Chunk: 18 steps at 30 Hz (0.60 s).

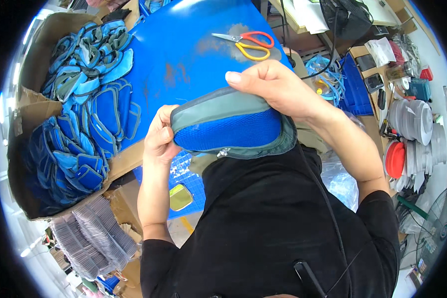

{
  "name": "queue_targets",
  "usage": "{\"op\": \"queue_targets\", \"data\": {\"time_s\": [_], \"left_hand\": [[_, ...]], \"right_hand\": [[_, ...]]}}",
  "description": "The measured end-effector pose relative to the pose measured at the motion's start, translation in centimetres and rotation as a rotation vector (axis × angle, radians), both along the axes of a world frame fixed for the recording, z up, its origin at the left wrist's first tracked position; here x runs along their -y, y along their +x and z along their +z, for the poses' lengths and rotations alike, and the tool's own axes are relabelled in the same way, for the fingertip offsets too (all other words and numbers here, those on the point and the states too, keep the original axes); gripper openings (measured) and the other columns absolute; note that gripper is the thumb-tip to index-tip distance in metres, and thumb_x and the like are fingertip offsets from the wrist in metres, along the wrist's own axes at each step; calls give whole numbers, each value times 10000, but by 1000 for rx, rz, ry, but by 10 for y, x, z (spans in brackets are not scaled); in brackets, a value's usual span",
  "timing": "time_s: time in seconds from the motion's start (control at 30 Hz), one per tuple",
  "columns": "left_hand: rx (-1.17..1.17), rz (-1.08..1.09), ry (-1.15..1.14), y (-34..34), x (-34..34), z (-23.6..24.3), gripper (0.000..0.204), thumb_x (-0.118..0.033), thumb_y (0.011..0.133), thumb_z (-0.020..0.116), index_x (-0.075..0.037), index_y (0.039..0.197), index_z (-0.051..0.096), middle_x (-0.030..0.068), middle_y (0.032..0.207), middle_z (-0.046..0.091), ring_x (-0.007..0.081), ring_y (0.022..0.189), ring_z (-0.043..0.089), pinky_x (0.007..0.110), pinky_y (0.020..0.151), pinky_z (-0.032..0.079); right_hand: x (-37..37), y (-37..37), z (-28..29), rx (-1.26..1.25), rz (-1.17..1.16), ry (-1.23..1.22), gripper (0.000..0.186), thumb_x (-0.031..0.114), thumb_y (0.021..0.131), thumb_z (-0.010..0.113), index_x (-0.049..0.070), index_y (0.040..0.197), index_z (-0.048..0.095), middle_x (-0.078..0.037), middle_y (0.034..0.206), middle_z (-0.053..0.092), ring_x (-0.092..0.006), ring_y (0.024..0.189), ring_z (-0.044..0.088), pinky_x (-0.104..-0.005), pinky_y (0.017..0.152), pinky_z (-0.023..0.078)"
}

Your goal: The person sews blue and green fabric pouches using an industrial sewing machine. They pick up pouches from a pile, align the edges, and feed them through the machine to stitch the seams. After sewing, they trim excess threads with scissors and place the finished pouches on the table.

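Observation:
A curved fabric piece is stretched between my hands in front of my chest. It has a blue mesh middle, grey-green bands and a dark bound edge; a small pale bit shows on its lower edge. My left hand pinches its left end between thumb and fingers. From the upper right, my right hand grips the top edge, thumb lying along the near face and its other fingers partly hidden behind. Beyond the piece, scissors with one red and one yellow handle lie on the blue table, blades spread slightly.
To the left, a cardboard box holds heaped blue and grey fabric pieces. Stacked pale ribbed material stands below it. White spools and a red spool line the right side. A dark cable hangs down across my shirt.

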<state>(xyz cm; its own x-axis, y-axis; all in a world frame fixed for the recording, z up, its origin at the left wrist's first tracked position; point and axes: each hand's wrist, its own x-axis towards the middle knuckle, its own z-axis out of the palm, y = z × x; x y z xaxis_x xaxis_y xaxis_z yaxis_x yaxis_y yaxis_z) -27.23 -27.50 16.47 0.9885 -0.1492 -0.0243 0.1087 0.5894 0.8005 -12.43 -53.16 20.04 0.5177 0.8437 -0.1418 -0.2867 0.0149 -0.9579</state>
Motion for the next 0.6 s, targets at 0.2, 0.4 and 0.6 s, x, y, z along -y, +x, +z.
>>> {"op": "queue_targets", "data": {"time_s": [0.2, 0.4, 0.6], "left_hand": [[-55, 140, 167, 31, 4, 3, 530, -310, 817, 894, -8, 1178, 650, 75, 1115, 729, 152, 1001, 695, 290, 917, 538], [-133, 377, 88, 62, 32, 8, 233, -169, 997, 712, -29, 1178, 670, 58, 1102, 739, 131, 974, 697, 294, 893, 548], [-78, 382, 432, 83, 22, 17, 186, -172, 975, 744, -31, 1092, 713, 19, 959, 722, 75, 863, 639, 251, 812, 505]], "right_hand": [[18, 20, -4, -226, -253, 98, 386, 387, 1056, 624, 38, 953, 753, -21, 843, 749, -53, 696, 668, -214, 660, 527], [21, 23, -37, -428, -455, 210, 385, 364, 1064, 608, 5, 1084, 744, -64, 948, 770, -100, 763, 705, -254, 735, 563], [14, 37, -48, -146, -293, 139, 376, 345, 1068, 597, 0, 1116, 738, -37, 972, 753, -67, 848, 660, -241, 799, 515]]}}
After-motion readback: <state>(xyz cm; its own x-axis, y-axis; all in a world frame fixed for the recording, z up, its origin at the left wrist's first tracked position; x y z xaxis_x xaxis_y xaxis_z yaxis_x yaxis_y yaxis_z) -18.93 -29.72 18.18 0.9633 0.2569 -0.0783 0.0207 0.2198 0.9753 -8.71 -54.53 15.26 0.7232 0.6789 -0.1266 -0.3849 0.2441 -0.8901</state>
